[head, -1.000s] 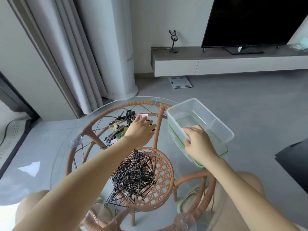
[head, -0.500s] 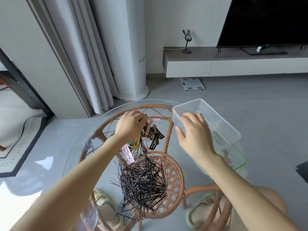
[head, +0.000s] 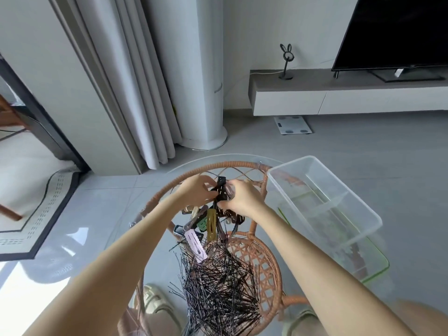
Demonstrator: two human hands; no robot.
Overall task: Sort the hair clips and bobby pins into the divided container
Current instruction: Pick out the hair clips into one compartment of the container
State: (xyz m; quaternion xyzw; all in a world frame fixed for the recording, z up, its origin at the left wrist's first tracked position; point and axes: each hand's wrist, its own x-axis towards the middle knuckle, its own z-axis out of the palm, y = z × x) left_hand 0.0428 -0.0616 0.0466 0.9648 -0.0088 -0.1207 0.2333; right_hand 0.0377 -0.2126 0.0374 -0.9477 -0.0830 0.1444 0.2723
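Observation:
A heap of black bobby pins (head: 219, 287) lies on the near part of a round glass table (head: 116, 229). Beyond it sits a pile of hair clips (head: 206, 221), among them a pink one and a mustard yellow one. My left hand (head: 196, 191) and my right hand (head: 242, 198) meet over the far end of that pile, both closed on a bunch of dark clips (head: 221, 190). A clear divided container (head: 322, 204) stands on the table at the right, just beside my right hand.
The glass top rests on a rattan frame (head: 257, 258). A green-rimmed lid (head: 378, 263) lies under the container. Slippered feet show below the glass. Curtains, a white column unit, a scale, a low cabinet and a TV stand farther off.
My right hand left the container and moved left to the clip pile. My left hand stayed on the clips, and both hands now grip them together. The camera shifted left.

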